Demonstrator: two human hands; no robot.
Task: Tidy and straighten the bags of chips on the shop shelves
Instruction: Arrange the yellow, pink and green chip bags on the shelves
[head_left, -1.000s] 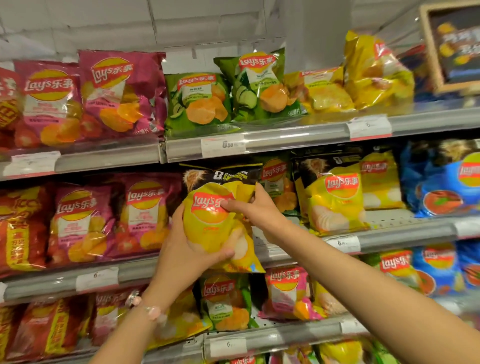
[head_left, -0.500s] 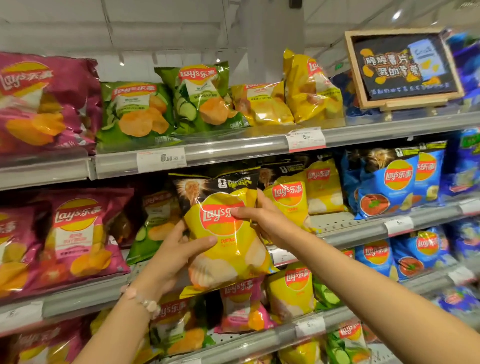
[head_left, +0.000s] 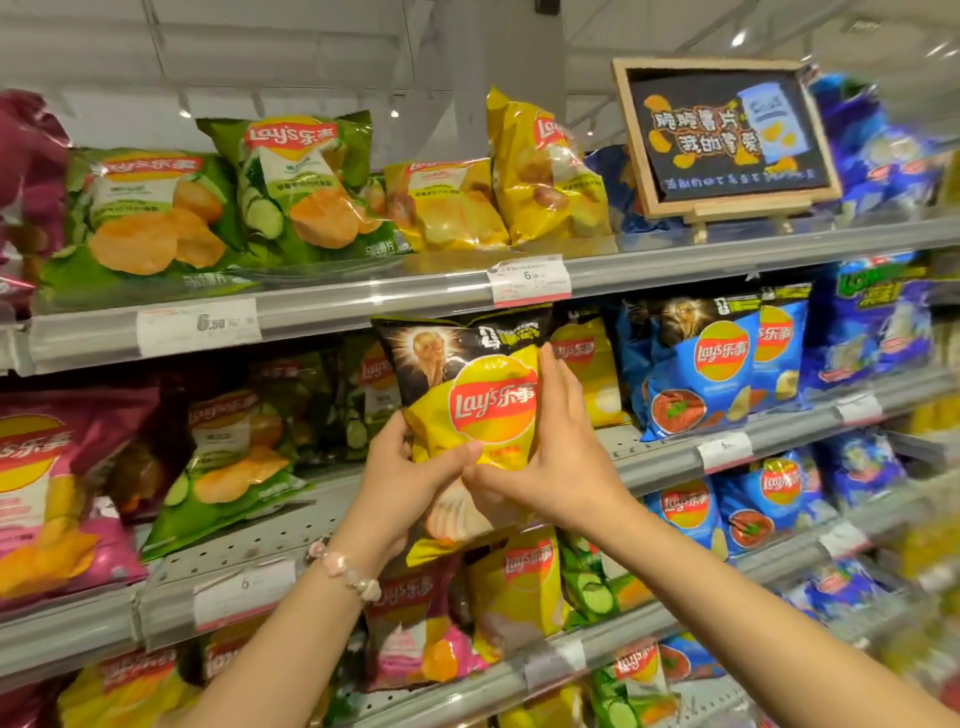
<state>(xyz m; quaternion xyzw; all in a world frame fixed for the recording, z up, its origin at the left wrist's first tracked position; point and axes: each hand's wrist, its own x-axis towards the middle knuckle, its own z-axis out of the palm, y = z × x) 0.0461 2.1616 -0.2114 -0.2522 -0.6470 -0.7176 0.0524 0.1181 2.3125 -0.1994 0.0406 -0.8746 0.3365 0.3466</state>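
Held bag: I see one yellow bag of chips (head_left: 478, 415) with a black top band, upright, held up in front of the middle shelf (head_left: 675, 462), just under the top shelf's rail.
Left hand: my left hand (head_left: 402, 486) grips the bag's lower left edge, thumb across the front and fingers curled behind it; a beaded bracelet (head_left: 343, 569) sits on that wrist.
Right hand: my right hand (head_left: 558, 457) clasps the bag's right side, fingers reaching up along the edge and thumb pressed on the front, its tip touching the left thumb.
Top shelf: two green bags (head_left: 218, 208) lean at the left, the second one tilted; two yellow bags (head_left: 498, 192) stand beside them, the right one upright and taller.
Sign: a small wood-framed chalkboard sign (head_left: 724, 137) stands on the top shelf (head_left: 363, 306), right of the yellow bags.
Price tags: white labels (head_left: 530, 280) are clipped to the shelf rails, one just above the held bag.
Middle shelf, left: a pink bag (head_left: 47, 493) and a slumped green bag (head_left: 228, 457) lie at an angle.
Middle shelf, right: another yellow bag (head_left: 592, 369) stands behind my right hand, then blue bags (head_left: 701, 364) in a row.
Lower shelf: pink, yellow and green bags (head_left: 519, 587) stand below my wrists.
Far right: the edge is blurred; I think those are more blue bags, but I cannot tell.
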